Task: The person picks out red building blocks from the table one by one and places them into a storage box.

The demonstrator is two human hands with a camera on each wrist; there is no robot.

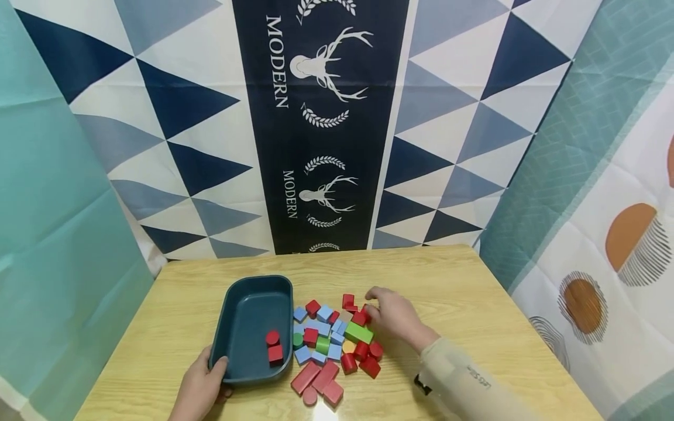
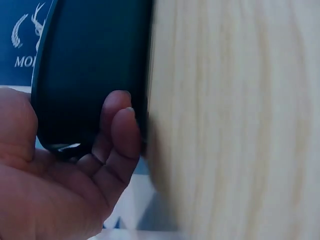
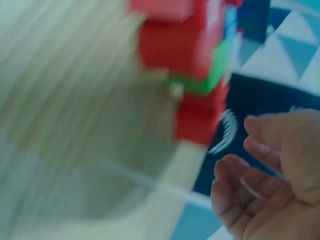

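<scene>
The left hand (image 1: 202,380) has its grip clamped on the near left corner of a dark blue-green box (image 1: 242,330). Its thumb sits over the rim. The other fingers go mostly out of sight from the head, but the view from the left wrist shows two fingertips bent up against the outside of the box. That view cuts off part of the thumb.

Inside the box, on the right side near the front, are a red round block (image 1: 272,337) and a red square block (image 1: 275,355). The box sits on the left part of the desk (image 1: 432,280).

Just right of the box is a heap of little blocks (image 1: 317,328): red, blue, green and pink ones, plus a bit of yellow. Some cover parts of others, so they are hard to count.

The right hand (image 1: 397,316) is at the far right edge of the heap, by some red blocks (image 1: 360,317). Its fingers are a bit bent, with the grip apart and nothing in it. I cannot tell if a fingertip touches a block. From the right wrist the blocks are a blur, and the hand is cut off at the side.

A pale sleeve (image 1: 468,374) runs off the bottom, with a small dark thing (image 1: 423,384) by it, too small to make out.
</scene>
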